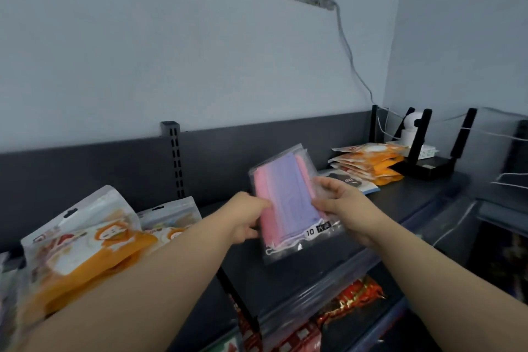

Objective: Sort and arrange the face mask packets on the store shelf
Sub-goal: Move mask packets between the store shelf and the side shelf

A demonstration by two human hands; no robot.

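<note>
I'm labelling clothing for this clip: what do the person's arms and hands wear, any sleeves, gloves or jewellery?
Nothing worn shows. The left hand and right hand are bare, with no gloves, rings or markings. The left forearm and right forearm are bare to the picture's edge: no sleeve, watch or bracelet in view.

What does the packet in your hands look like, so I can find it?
Find the dark shelf along the wall. Over its middle, the left hand and right hand hold a clear packet of pink and purple masks. Its neighbours are orange cartoon packets.
</note>
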